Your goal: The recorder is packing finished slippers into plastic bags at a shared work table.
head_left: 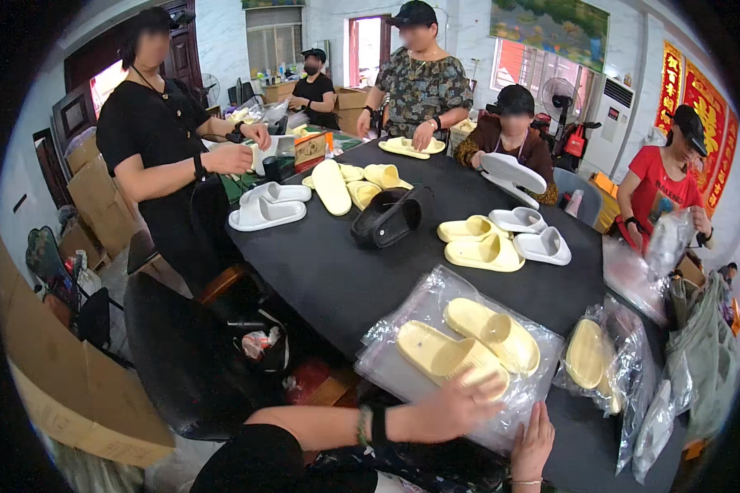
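A pair of pale yellow slippers lies side by side on a stack of clear plastic bags at the near edge of the black table. My left hand reaches across the near edge of the stack, close to the heel of the nearer slipper. Its fingers look stretched out, though motion blurs them, and I see nothing held. To its right, my right hand rests open with its fingers on the near corner of the bags. A bagged yellow slipper lies just right of the stack.
Yellow slippers and grey slippers lie beyond the bags on the table. A black basket stands mid-table. Several people work around it, one holding a grey slipper. A black chair and cardboard box are at left.
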Available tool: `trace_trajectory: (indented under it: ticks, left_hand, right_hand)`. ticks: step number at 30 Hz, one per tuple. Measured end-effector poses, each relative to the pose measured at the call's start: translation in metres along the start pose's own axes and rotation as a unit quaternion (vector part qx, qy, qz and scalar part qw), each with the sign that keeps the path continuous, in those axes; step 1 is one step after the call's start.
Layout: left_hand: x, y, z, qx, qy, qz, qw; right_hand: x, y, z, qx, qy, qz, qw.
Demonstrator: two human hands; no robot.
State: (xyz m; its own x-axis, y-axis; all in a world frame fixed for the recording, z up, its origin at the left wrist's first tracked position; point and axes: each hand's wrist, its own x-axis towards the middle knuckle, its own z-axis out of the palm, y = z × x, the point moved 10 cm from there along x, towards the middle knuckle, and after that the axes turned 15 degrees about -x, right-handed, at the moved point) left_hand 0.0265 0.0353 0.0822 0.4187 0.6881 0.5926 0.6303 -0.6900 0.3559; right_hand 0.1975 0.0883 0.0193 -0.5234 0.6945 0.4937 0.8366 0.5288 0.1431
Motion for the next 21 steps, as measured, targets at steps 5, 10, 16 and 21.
trace_trajectory:
  ticks: [5,10,16,21]
  left_hand:
    - [0.008,0.033,0.06,-0.031,-0.001,0.046,0.998]
    - [0.017,0.027,0.076,-0.033,-0.006,0.041,0.999]
    - [0.02,0.013,0.091,-0.028,-0.005,0.023,0.999]
    - [0.024,0.035,0.063,-0.015,0.092,0.098,0.991]
  right_hand:
    - [0.0,0.007,-0.02,0.067,0.024,0.063,0.995]
    - [0.011,0.0,-0.028,0.104,0.044,0.045,0.993]
    - [0.02,-0.012,-0.027,0.174,-0.088,-0.124,0.973]
    - [0.045,0.01,-0.047,0.25,-0.146,-0.103,0.952]
